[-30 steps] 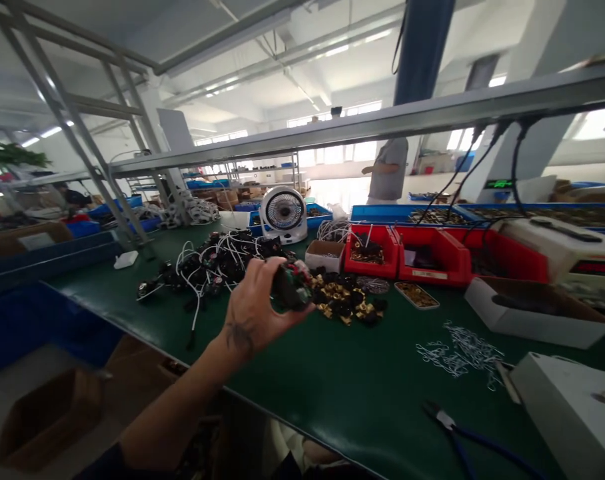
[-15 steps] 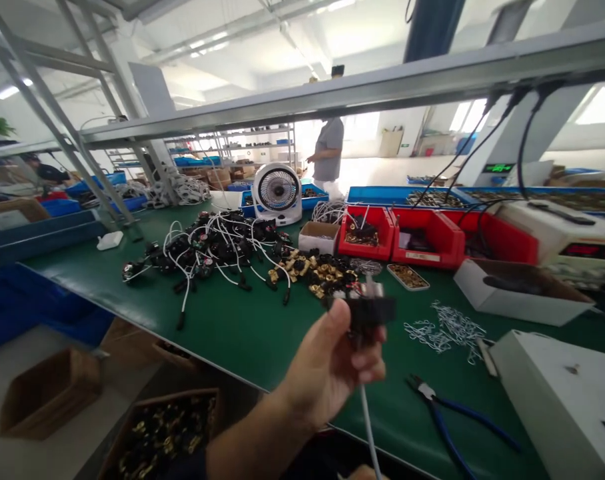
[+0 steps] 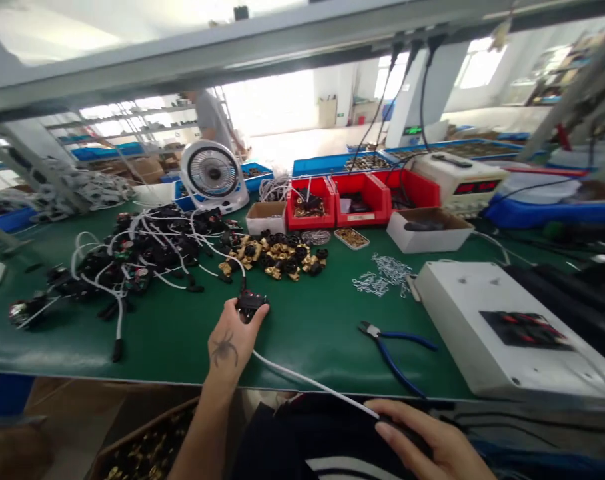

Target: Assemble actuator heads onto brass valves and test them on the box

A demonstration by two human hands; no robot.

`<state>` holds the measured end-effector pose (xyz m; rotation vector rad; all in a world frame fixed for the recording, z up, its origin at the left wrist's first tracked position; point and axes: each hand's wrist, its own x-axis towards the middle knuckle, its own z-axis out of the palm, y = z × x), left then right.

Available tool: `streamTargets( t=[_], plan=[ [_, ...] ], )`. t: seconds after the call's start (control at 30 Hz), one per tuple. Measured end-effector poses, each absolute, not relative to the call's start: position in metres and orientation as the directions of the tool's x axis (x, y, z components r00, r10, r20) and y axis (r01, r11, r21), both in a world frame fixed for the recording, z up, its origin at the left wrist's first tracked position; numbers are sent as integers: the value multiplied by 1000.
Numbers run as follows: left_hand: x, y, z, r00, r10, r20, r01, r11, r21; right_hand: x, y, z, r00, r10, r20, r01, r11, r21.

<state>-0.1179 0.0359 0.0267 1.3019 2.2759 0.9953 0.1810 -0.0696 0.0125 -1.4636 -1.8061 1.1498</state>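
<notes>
The left hand (image 3: pixel 231 341) gripped a black part (image 3: pixel 251 303) on the counter (image 3: pixel 317 327). The right hand (image 3: pixel 427 443) was closed around its white cable (image 3: pixel 307 381).

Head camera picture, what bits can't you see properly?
- The white cable's far end: the right hand covers it, head view.
- The black part: the left hand's fingers hide its near side.
- The cardboard box: cut off by the bottom edge.
- The red bins' contents: too small.
</notes>
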Motion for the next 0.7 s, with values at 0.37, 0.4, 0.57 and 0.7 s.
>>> streamTargets(
  t=[0.37, 0.4, 0.57, 0.7],
  plan=[
    [-23, -33, 25, 632, 651, 421, 296, -705, 644, 171, -97, 34, -122, 993, 11, -174, -11, -985],
    [-12, -37, 26, 665, 609, 432, 221, -713, 665, 179, -99, 33, -46, 996, 76, -186, 66, -980],
    [1, -37, 34, 508, 723, 468, 233, -638, 734, 250, -106, 7, 734, 632, 248, 171, 181, -968],
    [-6, -38, 43, 433, 785, 443, 238, -573, 784, 301, -103, -41, 774, 631, 42, 258, -255, -932]
  ],
)
